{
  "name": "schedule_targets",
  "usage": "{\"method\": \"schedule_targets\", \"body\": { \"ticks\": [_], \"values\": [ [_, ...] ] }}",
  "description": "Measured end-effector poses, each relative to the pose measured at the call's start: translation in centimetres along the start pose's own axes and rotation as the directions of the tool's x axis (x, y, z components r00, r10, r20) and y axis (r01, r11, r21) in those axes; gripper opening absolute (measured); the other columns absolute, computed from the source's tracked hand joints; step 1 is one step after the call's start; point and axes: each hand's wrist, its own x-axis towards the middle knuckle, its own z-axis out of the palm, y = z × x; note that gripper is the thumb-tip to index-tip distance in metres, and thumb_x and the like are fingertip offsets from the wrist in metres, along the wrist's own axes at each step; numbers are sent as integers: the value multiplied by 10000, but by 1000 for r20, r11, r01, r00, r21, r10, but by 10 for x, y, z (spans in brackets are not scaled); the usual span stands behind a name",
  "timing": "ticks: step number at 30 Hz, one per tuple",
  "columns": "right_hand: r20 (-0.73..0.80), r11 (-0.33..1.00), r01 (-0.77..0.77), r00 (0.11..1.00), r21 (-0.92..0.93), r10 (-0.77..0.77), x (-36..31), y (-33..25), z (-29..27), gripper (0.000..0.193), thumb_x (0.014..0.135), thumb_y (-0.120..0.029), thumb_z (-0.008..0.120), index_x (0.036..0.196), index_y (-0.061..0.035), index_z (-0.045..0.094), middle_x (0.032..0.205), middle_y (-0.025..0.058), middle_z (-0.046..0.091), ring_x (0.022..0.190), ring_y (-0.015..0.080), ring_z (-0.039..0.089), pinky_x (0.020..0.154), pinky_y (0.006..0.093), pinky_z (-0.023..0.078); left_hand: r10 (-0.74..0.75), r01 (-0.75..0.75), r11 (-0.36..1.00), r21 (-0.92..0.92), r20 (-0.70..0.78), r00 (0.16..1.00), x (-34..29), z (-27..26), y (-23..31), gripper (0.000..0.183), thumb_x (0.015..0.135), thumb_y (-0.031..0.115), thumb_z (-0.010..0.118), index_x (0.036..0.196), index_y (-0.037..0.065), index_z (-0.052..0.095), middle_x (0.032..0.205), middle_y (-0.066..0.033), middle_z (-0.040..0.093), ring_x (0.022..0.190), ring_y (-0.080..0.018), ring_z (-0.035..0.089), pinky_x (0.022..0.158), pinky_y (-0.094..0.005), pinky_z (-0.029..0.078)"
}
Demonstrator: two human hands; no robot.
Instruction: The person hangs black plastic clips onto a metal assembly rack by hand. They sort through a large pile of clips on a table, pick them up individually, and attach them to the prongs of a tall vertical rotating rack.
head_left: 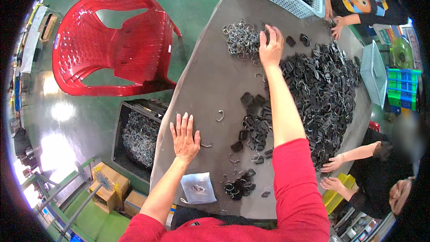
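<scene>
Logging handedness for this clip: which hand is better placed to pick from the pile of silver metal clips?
Right, most likely. The right hand is stretched out onto the edge of the silver clip pile, while the left hand lies flat on the grey table, well short of it.

Right hand (271, 47) fingertips behind metal clips (242, 39)

I'm looking down on a glossy green floor (85, 121) with bright light glare at lower left. A red plastic chair (118, 45) sits in the upper left, beside the grey table (215, 85). Cardboard boxes (109, 188) rest bottom left, and green crates (403, 87) stack at far right.
</scene>
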Motion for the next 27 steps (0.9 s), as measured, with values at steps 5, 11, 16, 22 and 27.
{"method": "schedule_targets", "body": {
  "ticks": [5,11,16,22,27],
  "values": [
    [331,995,-34,942,-92,63,27,15,44,446,874,-549,385,1266,-343,437,1399,79,317,1331,309,198,1019,635,99,-20,20,998,-60,12,1000,0,1,-3,594,802,189,520,1341,60,304,1402,-114,288,1341,-311,175,1087,-490,78],
    [679,962,268,695,60,-236,42,-22,45,447,848,-595,381,1232,-390,483,1397,-99,341,1347,190,192,1049,615,27,-24,24,998,-50,2,1000,2,-5,-1,545,802,157,519,1312,53,355,1372,-121,335,1321,-295,236,1085,-444,138],
    [701,930,314,620,192,-354,27,-38,32,371,852,-539,443,1128,-341,591,1333,-91,436,1329,175,244,1092,508,90,55,-103,897,-429,-124,991,104,-11,-10,459,877,112,407,1318,8,332,1344,-173,359,1298,-313,270,1063,-385,218],
    [606,813,334,545,477,-580,-14,-73,10,280,840,-437,532,1034,-269,644,1271,-15,506,1254,215,381,1070,452,217,169,-263,889,-376,-264,950,216,21,-5,492,940,288,331,1343,8,292,1379,-178,313,1326,-320,207,1073,-410,185],
    [391,965,86,902,249,-181,20,-10,7,351,873,-391,492,1152,-194,570,1315,43,457,1251,244,375,1044,463,243,266,-318,900,-299,-200,943,265,27,13,557,940,384,274,1367,26,257,1422,-137,269,1356,-272,145,1095,-412,116]
  ]
}}
